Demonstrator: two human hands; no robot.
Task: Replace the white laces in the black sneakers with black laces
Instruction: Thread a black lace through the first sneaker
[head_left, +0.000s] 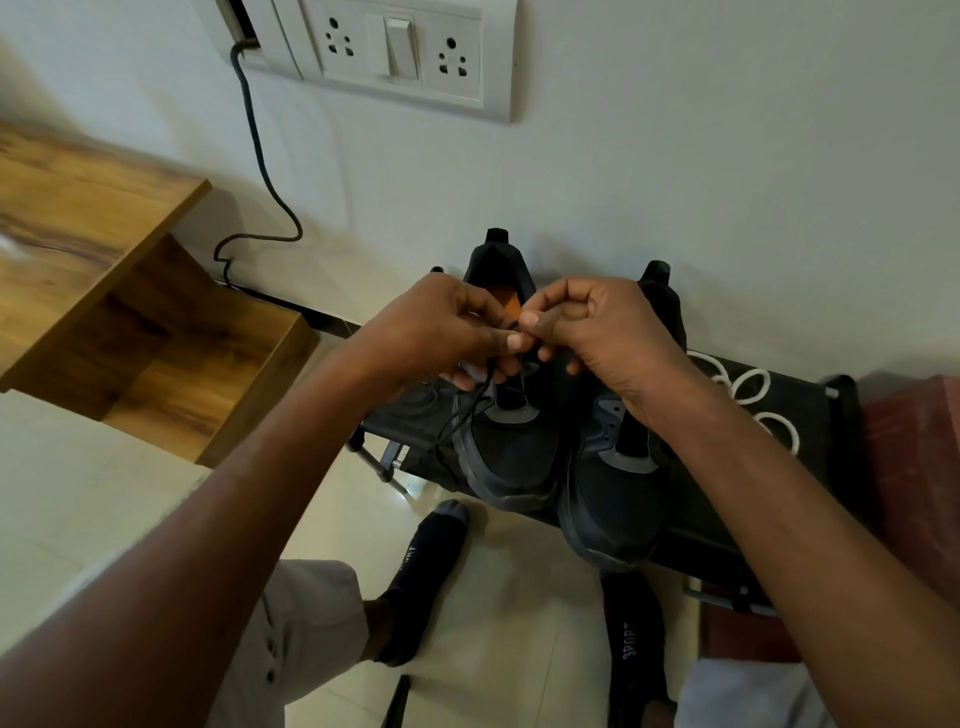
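Note:
Two black sneakers stand side by side on a low black rack (810, 415), toes toward me. Over the left sneaker (511, 452), my left hand (441, 332) and my right hand (587, 322) meet, both pinching a thin black lace (467, 410). The lace trails down from my fingers across the left side of that shoe. My right wrist partly hides the right sneaker (608, 499), which shows an empty tongue. A white lace (748, 389) lies in loops on the rack to the right of the shoes.
A wooden shelf unit (130, 291) stands to the left against the wall. A black cable (260, 171) hangs from a wall socket panel (405, 52). My socked feet (426, 577) rest on the tiled floor below the rack. Something red (914, 467) sits at the right.

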